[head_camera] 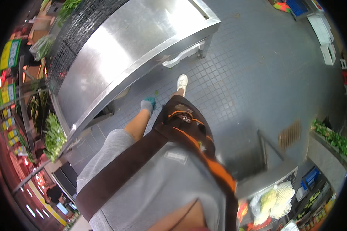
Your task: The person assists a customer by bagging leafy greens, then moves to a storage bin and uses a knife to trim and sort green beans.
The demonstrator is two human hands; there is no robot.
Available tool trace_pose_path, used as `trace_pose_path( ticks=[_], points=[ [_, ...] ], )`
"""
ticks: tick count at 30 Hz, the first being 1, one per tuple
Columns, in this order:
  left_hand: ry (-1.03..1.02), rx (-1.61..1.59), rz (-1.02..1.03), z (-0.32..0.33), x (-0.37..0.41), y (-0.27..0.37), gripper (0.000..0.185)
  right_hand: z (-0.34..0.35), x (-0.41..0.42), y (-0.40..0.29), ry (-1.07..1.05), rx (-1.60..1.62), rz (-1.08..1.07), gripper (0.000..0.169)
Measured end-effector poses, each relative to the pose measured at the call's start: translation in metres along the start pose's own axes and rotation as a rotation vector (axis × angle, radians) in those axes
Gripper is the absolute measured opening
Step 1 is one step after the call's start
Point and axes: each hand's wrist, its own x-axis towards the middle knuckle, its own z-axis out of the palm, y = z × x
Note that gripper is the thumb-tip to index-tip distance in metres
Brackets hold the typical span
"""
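My left hand [148, 104], in a grey glove with teal fingers, hangs beside my body over the tiled floor. Its fingers look curled, but the view from above does not show whether it holds anything. My right hand is out of view. I wear a dark brown apron [124, 176] with orange trim over a grey shirt. A bare stainless steel table [104, 57] stands in front of my left side, apart from the hand. One white shoe [182, 82] shows on the floor.
Leafy greens [54, 137] lie at the left beyond the table's edge. A floor drain grate [289, 134] is at the right. Netted produce [282, 199] sits at the lower right, near a metal counter. White boxes [321, 31] stand at the upper right.
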Motion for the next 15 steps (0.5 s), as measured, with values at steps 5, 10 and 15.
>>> trace_pose_path(
  ticks=[5, 10, 15],
  points=[
    [0.220, 0.016, -0.203, -0.074, -0.021, -0.097, 0.011, 0.007, -0.007, -0.027, -0.111, -0.460, 0.043, 0.014],
    [0.157, 0.145, -0.211, -0.056, -0.036, -0.122, 0.018, 0.061, 0.000, -0.106, -0.236, -0.566, -0.181, 0.018],
    [0.101, 0.393, 0.219, 0.016, 0.032, -0.047, 0.028, 0.159, -0.022, -0.219, -0.362, -0.662, -0.553, 0.023]
  ],
)
